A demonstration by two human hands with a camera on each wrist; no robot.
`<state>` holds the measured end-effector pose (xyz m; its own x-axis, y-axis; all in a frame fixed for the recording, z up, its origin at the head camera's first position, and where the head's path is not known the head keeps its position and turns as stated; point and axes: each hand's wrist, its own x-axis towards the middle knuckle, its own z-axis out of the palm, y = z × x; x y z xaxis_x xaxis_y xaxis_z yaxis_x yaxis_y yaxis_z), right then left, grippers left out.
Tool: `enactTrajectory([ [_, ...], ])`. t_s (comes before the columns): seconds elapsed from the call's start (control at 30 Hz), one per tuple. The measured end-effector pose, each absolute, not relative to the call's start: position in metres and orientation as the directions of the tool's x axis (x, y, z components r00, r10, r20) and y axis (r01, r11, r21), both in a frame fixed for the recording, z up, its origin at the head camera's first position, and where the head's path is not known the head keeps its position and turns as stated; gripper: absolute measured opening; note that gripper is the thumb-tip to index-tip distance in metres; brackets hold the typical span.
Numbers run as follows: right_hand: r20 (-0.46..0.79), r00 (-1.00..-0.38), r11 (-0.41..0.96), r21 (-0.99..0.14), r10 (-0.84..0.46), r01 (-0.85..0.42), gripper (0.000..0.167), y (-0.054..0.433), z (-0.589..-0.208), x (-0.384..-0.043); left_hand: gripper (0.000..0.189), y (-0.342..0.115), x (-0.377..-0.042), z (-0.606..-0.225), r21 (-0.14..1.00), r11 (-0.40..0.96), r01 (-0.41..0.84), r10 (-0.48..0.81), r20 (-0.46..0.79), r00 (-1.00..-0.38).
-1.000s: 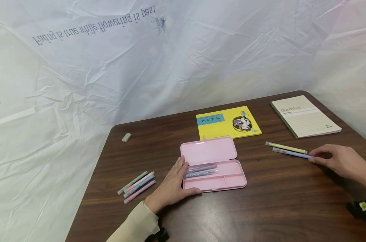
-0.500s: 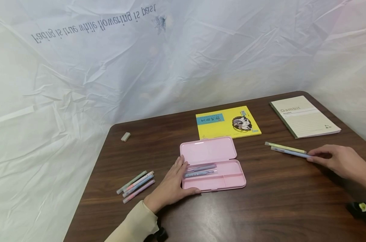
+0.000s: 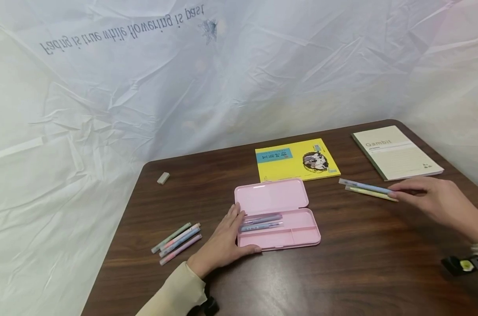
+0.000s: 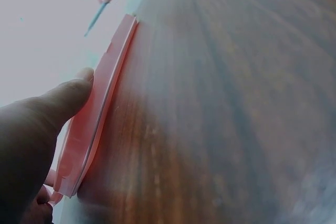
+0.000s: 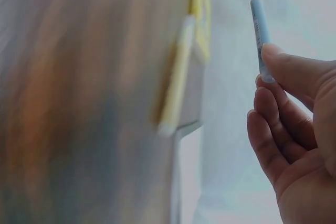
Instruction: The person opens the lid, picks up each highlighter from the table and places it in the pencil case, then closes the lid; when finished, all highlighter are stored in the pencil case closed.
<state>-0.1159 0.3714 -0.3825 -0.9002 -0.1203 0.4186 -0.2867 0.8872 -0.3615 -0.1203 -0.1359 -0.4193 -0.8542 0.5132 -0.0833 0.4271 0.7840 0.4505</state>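
A pink pencil case (image 3: 308, 237) lies open on the table, with two pens (image 3: 262, 226) in its long compartment. My left hand (image 3: 221, 245) holds the case's left end, thumb along the front wall and fingers at the left side. In the left wrist view the thumb presses the case wall (image 4: 97, 114). My right hand (image 3: 440, 202) pinches one end of a capped blue pen (image 5: 260, 30) between thumb and forefinger, raised off the table. Beneath it a yellow pen (image 3: 371, 193) lies on the wood.
Several pens (image 3: 180, 243) lie grouped left of the left hand. An eraser (image 3: 163, 178) sits near the far left corner. Behind the case is a yellow booklet (image 3: 278, 169); a cream notebook (image 3: 401, 158) lies at the far right. A white sheet (image 3: 223, 87) hangs behind the table (image 3: 322, 281).
The right hand has lifted the blue pen off the table and moved it slightly left and away, over the yellow pen. The left hand and pencil case stay in place.
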Motion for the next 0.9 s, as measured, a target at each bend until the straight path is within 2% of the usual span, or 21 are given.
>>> enactTrajectory([
  [0.17,0.465,-0.867,0.851,-0.369,-0.180,-0.375,0.028,0.345,-0.365,-0.120,0.114,-0.136,-0.120,-0.420,0.449,0.789,0.420,0.506,-0.086,-0.858],
  [0.43,0.399,-0.863,0.766,-0.434,-0.309,-0.475,0.018,0.280,-0.350,-0.130,0.115,-0.136,-0.120,-0.420,0.452,0.790,0.413,0.501,-0.089,-0.861],
  [0.63,0.363,-0.824,0.660,-0.494,-0.435,-0.566,0.016,0.231,-0.353,-0.138,0.115,-0.137,-0.121,-0.420,0.448,0.795,0.408,0.496,-0.092,-0.864],
  [0.9,0.283,-0.810,0.577,-0.584,-0.513,-0.570,0.015,0.192,-0.371,-0.144,0.116,-0.135,-0.122,-0.422,0.469,0.789,0.397,0.495,-0.103,-0.863],
])
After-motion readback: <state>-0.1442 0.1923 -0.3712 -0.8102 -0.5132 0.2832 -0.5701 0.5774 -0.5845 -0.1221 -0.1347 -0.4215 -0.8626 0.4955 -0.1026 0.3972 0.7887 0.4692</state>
